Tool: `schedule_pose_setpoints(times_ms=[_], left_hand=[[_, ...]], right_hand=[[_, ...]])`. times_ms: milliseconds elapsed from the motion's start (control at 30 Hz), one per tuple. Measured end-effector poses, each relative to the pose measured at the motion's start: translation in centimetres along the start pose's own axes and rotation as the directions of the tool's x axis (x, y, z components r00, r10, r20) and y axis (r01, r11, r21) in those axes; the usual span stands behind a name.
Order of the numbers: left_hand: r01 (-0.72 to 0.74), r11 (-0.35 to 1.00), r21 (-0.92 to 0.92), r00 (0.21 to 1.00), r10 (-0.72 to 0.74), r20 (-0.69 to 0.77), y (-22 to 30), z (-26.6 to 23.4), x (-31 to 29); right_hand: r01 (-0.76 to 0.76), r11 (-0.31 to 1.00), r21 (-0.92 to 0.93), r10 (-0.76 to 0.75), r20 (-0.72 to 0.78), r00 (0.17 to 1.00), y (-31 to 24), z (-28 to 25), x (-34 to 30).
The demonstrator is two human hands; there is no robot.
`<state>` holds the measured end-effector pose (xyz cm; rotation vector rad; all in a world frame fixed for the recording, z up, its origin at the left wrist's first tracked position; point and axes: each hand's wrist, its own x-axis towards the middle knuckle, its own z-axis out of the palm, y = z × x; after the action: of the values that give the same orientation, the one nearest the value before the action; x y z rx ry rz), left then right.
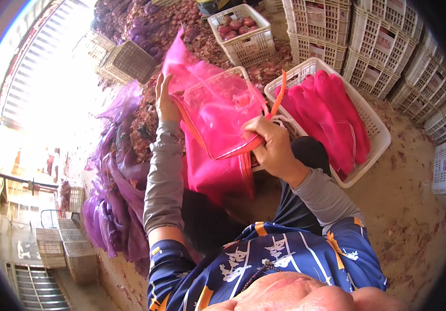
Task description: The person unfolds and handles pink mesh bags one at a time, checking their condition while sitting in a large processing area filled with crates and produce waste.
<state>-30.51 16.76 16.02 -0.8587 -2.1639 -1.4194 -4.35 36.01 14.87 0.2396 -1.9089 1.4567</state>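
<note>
- Right hand (272, 144): fingers curled tight on the pink mesh bag (218, 132), stretched between both hands.
- Left hand (167, 103): fingers straight, palm at the bag's left edge (apparently pressing; the thumb shows poorly).
- Right of the bag: white crate (376, 122) holding folded pink mesh (326, 119).
- Beyond the bag: crate (246, 45) of red onions (237, 27).

- A produce packing shed or storehouse, by the look of it, handling onions.
- A broad heap of round, purple-red onions (122, 23) lies on the ground among papery skins.
- An off-white, slotted plastic crate (250, 53) holds more onions; matching tall stacks of pale lattice-sided crates (376, 49) stand at right.
- Packing gear: crumpled purple mesh netting (110, 220), a bright pink mesh sack with orange edging (210, 179).
- Underfoot, a dusty tan floor (404, 217) strewn with skin scraps.
</note>
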Motion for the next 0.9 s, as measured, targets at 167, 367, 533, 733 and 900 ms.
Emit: schedule_pose_setpoints(times_ms=[167, 367, 533, 733, 900], left_hand=[[-0.035, 0.882, 0.47, 0.979, 0.124, -0.161, -1.4, -9.4, -7.2], [0.162, 0.831, 0.532, 0.958, -0.004, -0.287, 5.6, -14.0, -19.6], [0.448, 0.883, -0.136, 0.827, -0.468, -0.312, 8.7, -12.0, -28.6], [0.356, 0.727, -0.586, 0.852, -0.511, -0.116, 11.4, -11.7, -29.4], [-0.008, -0.058, -0.998, 0.852, -0.523, 0.024, 12.5, -11.6, -28.3]], right_hand=[[-0.056, 0.997, 0.044, 0.062, -0.156, 0.986, 2.0, -0.1, 0.5], [-0.184, 0.983, 0.024, 0.183, -0.276, 0.943, 3.0, -2.6, -1.3], [-0.291, 0.855, -0.43, 0.233, -0.183, 0.955, 4.7, -7.0, -5.1], [-0.192, 0.591, -0.783, 0.189, -0.097, 0.977, 4.8, -10.6, -9.1], [-0.287, 0.801, -0.525, 0.252, -0.14, 0.958, 3.7, -9.8, -10.5]])
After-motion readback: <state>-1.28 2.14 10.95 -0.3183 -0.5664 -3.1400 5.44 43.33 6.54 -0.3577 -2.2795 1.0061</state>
